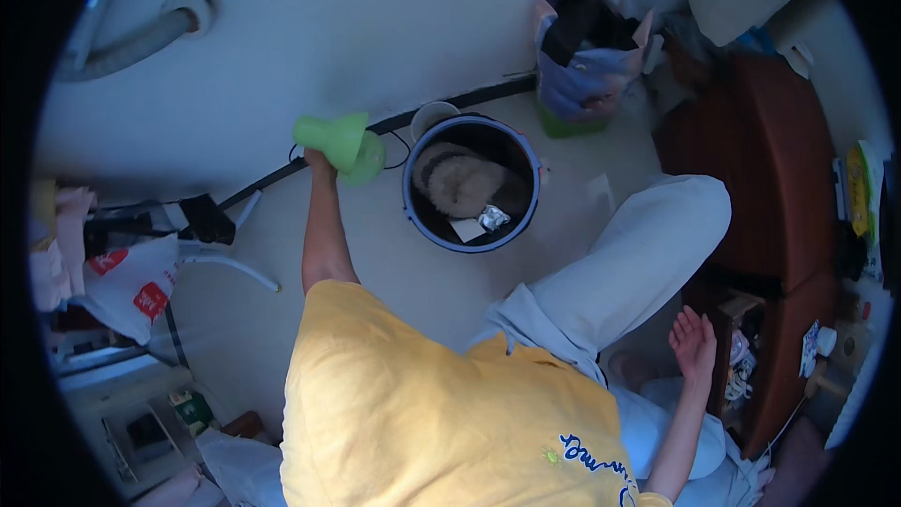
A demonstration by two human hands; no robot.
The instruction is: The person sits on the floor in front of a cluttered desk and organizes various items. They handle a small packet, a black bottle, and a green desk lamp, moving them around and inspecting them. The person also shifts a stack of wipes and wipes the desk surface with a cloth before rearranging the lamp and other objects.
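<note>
My left hand (pixel 319 160) reaches out by the wall, gripping a light-green desk lamp (pixel 343 143) that partly hides the fingers. A thin black cord (pixel 404 155) loops on the floor beside the lamp. To the right of it stands a dark round bucket (pixel 538 186) with a grey-blue rim. Inside are a fluffy beige item (pixel 461 183), crumpled foil (pixel 494 218) and a white piece of paper (pixel 467 229). My right hand (pixel 693 346) holds nothing, its fingers loosely spread beside a pulled-out drawer (pixel 718 384) of small items.
Behind the bucket is a white container (pixel 434 113). A full bag (pixel 591 81) with dark contents stands by the wall. Reddish-brown wooden furniture (pixel 746 176) borders the right. A white plastic bag (pixel 137 289) and white metal legs (pixel 232 264) are at left.
</note>
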